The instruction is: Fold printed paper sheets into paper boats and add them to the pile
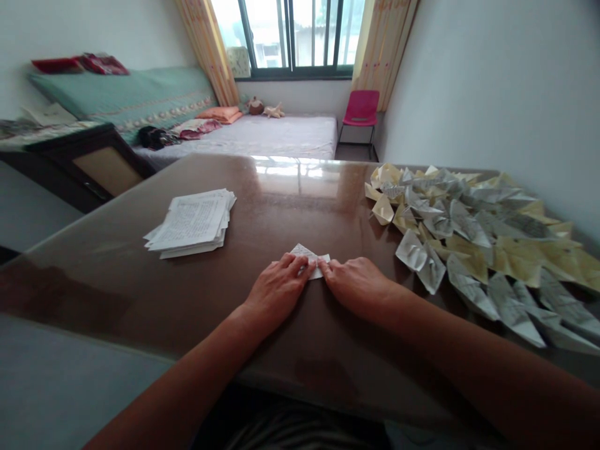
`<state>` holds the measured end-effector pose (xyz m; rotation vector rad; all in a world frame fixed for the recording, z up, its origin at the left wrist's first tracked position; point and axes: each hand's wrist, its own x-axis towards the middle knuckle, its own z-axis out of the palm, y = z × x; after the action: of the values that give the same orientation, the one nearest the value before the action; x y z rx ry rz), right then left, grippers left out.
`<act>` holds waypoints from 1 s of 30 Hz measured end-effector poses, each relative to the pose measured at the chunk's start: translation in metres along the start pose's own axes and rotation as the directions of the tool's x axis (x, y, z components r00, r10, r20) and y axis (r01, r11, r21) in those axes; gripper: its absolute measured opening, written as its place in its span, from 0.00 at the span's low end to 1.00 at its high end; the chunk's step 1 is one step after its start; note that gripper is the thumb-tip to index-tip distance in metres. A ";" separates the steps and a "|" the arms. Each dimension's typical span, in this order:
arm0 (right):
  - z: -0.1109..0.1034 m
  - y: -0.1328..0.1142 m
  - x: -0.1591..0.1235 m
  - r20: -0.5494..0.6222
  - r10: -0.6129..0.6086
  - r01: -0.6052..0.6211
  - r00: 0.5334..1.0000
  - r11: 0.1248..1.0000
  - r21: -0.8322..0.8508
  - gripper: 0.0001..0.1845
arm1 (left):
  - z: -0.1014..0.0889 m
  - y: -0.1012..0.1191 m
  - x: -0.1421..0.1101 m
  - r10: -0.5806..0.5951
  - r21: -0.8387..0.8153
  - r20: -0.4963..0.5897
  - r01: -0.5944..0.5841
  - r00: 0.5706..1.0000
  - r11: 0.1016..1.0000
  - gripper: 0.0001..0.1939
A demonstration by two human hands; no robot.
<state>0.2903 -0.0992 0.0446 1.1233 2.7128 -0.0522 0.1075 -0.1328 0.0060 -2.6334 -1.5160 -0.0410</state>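
Note:
A small folded piece of printed paper [310,257] lies on the glossy brown table [262,206], near its front edge. My left hand [277,289] rests on the paper's left part, fingers closed together and pressing it down. My right hand [357,284] presses the right part in the same way, fingertips meeting those of the left hand. Most of the paper is hidden under my fingers.
A stack of printed sheets [193,222] lies to the left on the table. A large heap of folded paper boats [478,244] covers the table's right side. Behind are a bed [262,134], a pink chair [360,111] and a window.

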 end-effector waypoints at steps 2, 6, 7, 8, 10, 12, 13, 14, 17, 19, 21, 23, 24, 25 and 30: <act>0.002 -0.005 -0.001 0.057 0.040 -0.038 0.998 0.999 -0.036 0.26 | -0.001 -0.001 -0.002 -0.001 0.014 0.005 0.001 1.000 1.000 0.20; 0.004 -0.007 -0.001 0.139 0.133 -0.123 0.981 0.989 -0.077 0.29 | -0.006 -0.003 -0.007 -0.035 0.079 0.020 0.033 0.999 0.996 0.19; 0.003 -0.008 -0.001 0.143 0.143 -0.133 0.979 0.988 -0.081 0.29 | -0.008 -0.004 -0.009 -0.046 0.096 0.029 0.043 0.999 0.994 0.18; 0.003 -0.010 -0.001 0.143 0.149 -0.138 0.978 0.987 -0.083 0.29 | -0.009 -0.005 -0.011 -0.057 0.111 0.037 0.052 0.998 0.992 0.18; 0.003 -0.012 -0.001 0.134 0.154 -0.144 0.979 0.986 -0.082 0.29 | -0.012 -0.007 -0.015 -0.070 0.134 0.049 0.063 0.996 0.989 0.18; 0.003 -0.011 -0.001 0.107 0.144 -0.136 0.984 0.988 -0.073 0.28 | -0.015 -0.011 -0.020 -0.080 0.143 0.056 0.072 0.995 0.987 0.17; 0.003 -0.009 0.000 0.085 0.134 -0.129 0.987 0.990 -0.065 0.27 | -0.016 -0.013 -0.022 -0.086 0.138 0.060 0.077 0.995 0.987 0.17; 0.003 -0.005 0.001 0.062 0.122 -0.119 0.991 0.992 -0.053 0.25 | -0.018 -0.016 -0.023 -0.090 0.125 0.064 0.081 0.994 0.989 0.16; 0.003 0.008 0.006 -0.024 0.094 -0.094 0.995 0.996 -0.002 0.18 | -0.026 -0.026 -0.020 -0.071 0.037 0.086 0.068 0.994 0.997 0.13; 0.005 0.015 0.011 -0.122 0.104 -0.099 0.987 0.994 0.048 0.18 | -0.031 -0.034 -0.011 -0.046 -0.027 0.113 0.049 0.993 0.998 0.11; 0.010 0.020 0.017 -0.221 0.132 -0.112 0.966 0.989 0.102 0.19 | -0.034 -0.042 0.003 -0.029 -0.071 0.134 0.038 0.991 0.997 0.09; 0.017 0.022 0.023 -0.266 0.156 -0.120 0.951 0.982 0.147 0.18 | -0.034 -0.050 0.021 -0.004 -0.119 0.143 0.021 0.990 0.993 0.09; 0.020 0.024 0.025 -0.268 0.164 -0.120 0.949 0.977 0.173 0.18 | -0.032 -0.054 0.030 0.014 -0.149 0.126 0.005 0.992 0.989 0.09; 0.023 0.025 0.026 -0.264 0.170 -0.118 0.949 0.972 0.202 0.17 | -0.031 -0.058 0.038 0.034 -0.174 0.123 -0.012 0.992 0.985 0.16; 0.033 0.036 0.030 -0.257 0.179 -0.085 0.950 0.937 0.338 0.17 | -0.027 -0.071 0.066 0.078 -0.268 0.288 0.002 0.954 0.963 0.27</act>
<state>0.3005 -0.0559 0.0082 1.5107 2.9445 -0.3549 0.0804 -0.0431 0.0429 -2.9941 -1.6487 0.1755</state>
